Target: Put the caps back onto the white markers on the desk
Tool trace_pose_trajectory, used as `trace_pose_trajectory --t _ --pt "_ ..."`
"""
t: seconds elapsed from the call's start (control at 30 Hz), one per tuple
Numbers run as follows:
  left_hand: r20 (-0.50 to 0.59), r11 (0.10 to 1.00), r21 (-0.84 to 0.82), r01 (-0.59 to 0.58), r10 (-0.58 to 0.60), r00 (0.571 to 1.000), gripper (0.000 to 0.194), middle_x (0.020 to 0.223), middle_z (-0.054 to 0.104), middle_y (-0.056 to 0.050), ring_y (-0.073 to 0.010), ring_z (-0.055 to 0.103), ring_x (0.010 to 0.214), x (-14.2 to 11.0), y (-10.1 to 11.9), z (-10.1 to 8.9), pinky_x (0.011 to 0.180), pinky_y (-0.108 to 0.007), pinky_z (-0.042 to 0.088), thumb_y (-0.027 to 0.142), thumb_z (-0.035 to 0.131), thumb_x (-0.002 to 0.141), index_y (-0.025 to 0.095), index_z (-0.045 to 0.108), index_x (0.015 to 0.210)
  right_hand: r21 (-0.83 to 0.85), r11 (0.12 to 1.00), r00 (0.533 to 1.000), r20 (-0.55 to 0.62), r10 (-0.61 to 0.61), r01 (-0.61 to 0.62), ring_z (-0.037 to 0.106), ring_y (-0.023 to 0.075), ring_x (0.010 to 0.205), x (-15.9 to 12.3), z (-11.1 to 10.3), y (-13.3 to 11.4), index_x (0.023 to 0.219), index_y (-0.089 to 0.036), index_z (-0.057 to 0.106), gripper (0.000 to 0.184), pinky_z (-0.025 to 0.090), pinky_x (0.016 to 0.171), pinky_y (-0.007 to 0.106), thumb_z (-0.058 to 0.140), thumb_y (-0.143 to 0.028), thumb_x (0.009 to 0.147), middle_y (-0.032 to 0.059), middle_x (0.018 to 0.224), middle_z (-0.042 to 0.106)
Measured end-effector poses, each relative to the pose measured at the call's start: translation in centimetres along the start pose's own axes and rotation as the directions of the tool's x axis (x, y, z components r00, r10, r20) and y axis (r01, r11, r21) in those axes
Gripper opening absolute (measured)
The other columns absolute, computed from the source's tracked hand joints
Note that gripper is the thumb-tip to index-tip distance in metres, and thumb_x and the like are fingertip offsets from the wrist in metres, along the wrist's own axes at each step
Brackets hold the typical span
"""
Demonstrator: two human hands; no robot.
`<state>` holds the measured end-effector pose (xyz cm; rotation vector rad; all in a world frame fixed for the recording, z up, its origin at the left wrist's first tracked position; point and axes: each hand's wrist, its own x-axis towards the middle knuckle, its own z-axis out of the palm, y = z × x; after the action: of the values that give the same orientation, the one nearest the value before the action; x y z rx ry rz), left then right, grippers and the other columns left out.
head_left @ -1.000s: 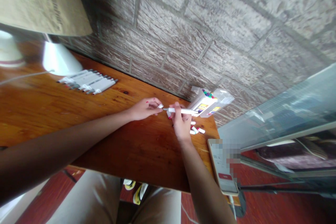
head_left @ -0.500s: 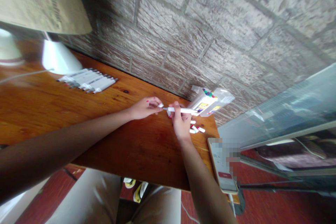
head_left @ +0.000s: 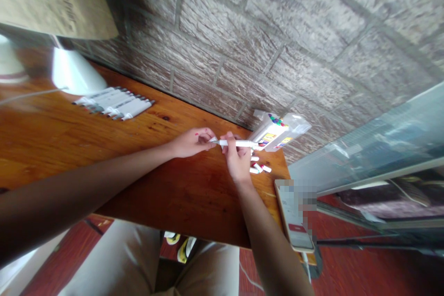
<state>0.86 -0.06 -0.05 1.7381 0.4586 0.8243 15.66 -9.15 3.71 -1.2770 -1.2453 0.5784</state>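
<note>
My right hand [head_left: 238,162] grips a white marker [head_left: 239,143] held level above the wooden table [head_left: 104,157]. Pinched in the fingers of my left hand [head_left: 190,142] is a small white cap [head_left: 212,139], which sits right at the marker's left tip. Just right of the marker, against the brick wall, a clear plastic marker case [head_left: 279,132] lies on its side with coloured marker ends showing. Several loose white caps [head_left: 259,168] lie on the table beside my right hand.
A row of several white markers [head_left: 114,104] lies at the far left by a white lamp base [head_left: 74,74] and its cord. A phone [head_left: 294,215] rests at the table's right edge. The brick wall runs along the back; my knees show below the table's front edge.
The gap between the cap and the marker tip has closed; my hands have come together slightly. The view has shifted a little.
</note>
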Motion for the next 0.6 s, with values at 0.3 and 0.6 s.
trace_pose_trajectory --t 0.3,0.6 --pt "0.027 0.988 0.143 -0.051 0.047 0.999 0.025 0.089 0.071 -0.005 -0.0192 0.066 0.083 -0.47 0.10 0.47 0.076 -0.029 0.051 0.035 0.073 0.079 0.015 0.066 0.092 -0.127 0.989 0.984 0.166 -0.060 0.082 0.053 0.0117 0.057 -0.54 0.58 0.63 0.073 -0.019 0.066 0.038 0.040 0.059 0.023 0.056 -0.050 0.091 -0.0039 0.058 0.055" --pt "0.087 0.989 0.114 -0.089 0.080 0.993 0.025 0.091 0.072 -0.005 -0.0173 0.066 0.083 -0.20 -0.36 0.37 0.077 -0.029 0.051 0.036 0.067 0.085 0.014 0.064 0.096 -0.121 0.988 0.991 0.113 -0.077 0.091 0.056 0.0126 0.057 -0.34 0.35 0.36 0.077 -0.018 0.069 0.037 0.041 0.057 0.024 0.054 -0.048 0.093 -0.0027 0.059 0.057"
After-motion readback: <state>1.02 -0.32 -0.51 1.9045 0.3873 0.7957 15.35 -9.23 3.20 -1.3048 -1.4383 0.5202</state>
